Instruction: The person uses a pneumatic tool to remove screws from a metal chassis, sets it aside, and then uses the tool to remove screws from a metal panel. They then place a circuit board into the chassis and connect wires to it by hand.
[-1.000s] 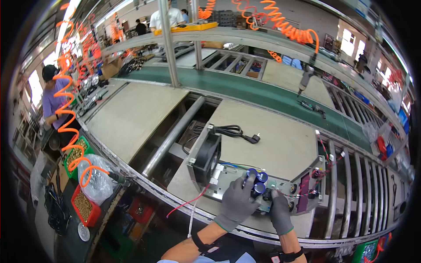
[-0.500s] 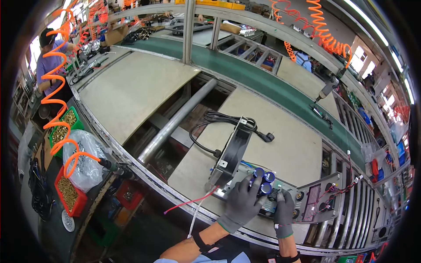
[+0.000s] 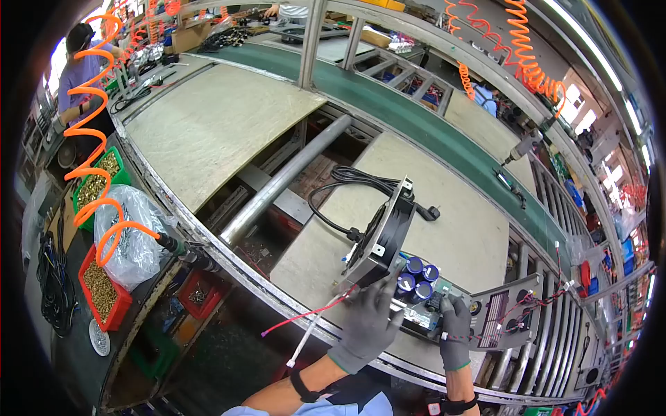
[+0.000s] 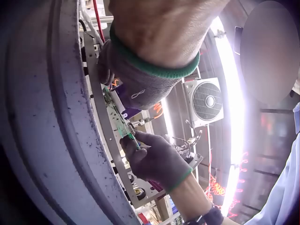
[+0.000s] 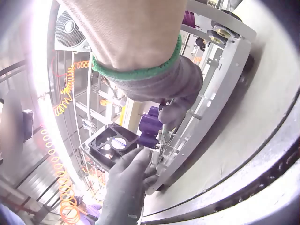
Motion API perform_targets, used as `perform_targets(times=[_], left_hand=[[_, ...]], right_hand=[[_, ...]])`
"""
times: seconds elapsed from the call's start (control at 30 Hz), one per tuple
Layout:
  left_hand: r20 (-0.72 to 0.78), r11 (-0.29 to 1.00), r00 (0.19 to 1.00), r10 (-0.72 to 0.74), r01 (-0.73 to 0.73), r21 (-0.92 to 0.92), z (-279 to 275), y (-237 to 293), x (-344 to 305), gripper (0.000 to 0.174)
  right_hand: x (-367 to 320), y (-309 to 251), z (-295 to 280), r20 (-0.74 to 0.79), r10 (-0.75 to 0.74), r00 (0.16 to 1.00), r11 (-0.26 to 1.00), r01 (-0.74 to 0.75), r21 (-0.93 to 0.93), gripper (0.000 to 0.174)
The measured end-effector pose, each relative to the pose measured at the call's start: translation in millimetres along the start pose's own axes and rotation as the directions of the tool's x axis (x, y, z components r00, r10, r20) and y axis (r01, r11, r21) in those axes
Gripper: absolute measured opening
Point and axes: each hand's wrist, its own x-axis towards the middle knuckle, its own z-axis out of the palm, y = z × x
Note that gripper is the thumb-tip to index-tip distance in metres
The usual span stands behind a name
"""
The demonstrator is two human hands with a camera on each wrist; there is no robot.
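Observation:
A circuit board with several blue capacitors is in the metal chassis, tilted in the left wrist view. My right hand pinches the board's right end; in the left wrist view the right hand's thumb and fingers are on its green edge. My left hand, fingers extended and slightly bent, is left of the capacitors by the base of the black fan. In the right wrist view the left hand is beside the board's end; contact is unclear. Red wire trails left.
A coiled black power cord lies behind the fan. The vented end panel stands at right over metal rollers. Red and green bins of screws and a plastic bag are at left. A hanging screwdriver is at back right.
My left hand has left the capacitors and moved left to the fan's base. The right hand stays at the board's right end. The head view has shifted, and the fan appears turned.

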Motion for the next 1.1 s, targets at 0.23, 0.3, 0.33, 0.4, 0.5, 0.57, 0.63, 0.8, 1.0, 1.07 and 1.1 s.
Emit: perform_targets(times=[0.23, 0.3, 0.33, 0.4, 0.5, 0.57, 0.63, 0.8, 1.0, 1.07, 1.1], left_hand=[[0.073, 0.997, 0.996, -0.057, 0.053, 0.064, -4, -12, -24, 0.048], [0.096, 0.995, 0.994, -0.050, 0.042, 0.088, 0, -16, -25, 0.046], [0.043, 0.996, 0.999, -0.011, 0.007, 0.087, 3, -19, -26, 0.044], [0.080, 0.997, 0.996, -0.039, 0.033, 0.070, 3, -22, -28, 0.043], [0.176, 0.997, 0.981, -0.083, 0.082, 0.017, -5, -25, -26, 0.042], [0.166, 0.995, 0.983, -0.073, 0.082, -0.051, -6, -29, -25, 0.043], [0.162, 0.994, 0.985, -0.064, 0.076, -0.072, -7, -29, -24, 0.044], [0.161, 0.995, 0.986, -0.037, 0.051, -0.081, -6, -30, -23, 0.046], [0.313, 0.980, 0.943, -0.113, 0.157, -0.120, -10, -28, -23, 0.046], [0.303, 0.989, 0.949, -0.091, 0.122, -0.087, -7, -29, -24, 0.045], [0.294, 0.991, 0.952, -0.085, 0.110, -0.072, -6, -29, -24, 0.045]], right_hand=[[9, 9, -4, 0.038, 0.045, 0.998, 0.998, -0.046, 0.031, 0.033], [9, 10, -5, 0.032, 0.030, 0.999, 0.999, -0.030, 0.013, 0.034], [9, 6, -5, 0.024, 0.019, 1.000, 1.000, -0.019, -0.008, 0.034], [8, 2, -6, 0.033, -0.003, 0.999, 0.998, 0.005, -0.060, 0.033], [12, 0, -13, 0.063, -0.026, 0.998, 0.992, 0.034, -0.124, 0.032], [17, 5, -15, 0.066, -0.041, 0.997, 0.990, 0.050, -0.130, 0.031], [20, 9, -18, 0.089, -0.029, 0.996, 0.986, 0.043, -0.160, 0.032], [17, 12, -15, 0.100, -0.032, 0.994, 0.987, 0.047, -0.151, 0.033], [20, 6, -16, 0.059, -0.078, 0.995, 0.985, 0.086, -0.146, 0.031], [21, 11, -18, 0.102, -0.055, 0.993, 0.986, 0.070, -0.151, 0.034], [23, 15, -18, 0.127, -0.044, 0.991, 0.985, 0.064, -0.160, 0.036]])
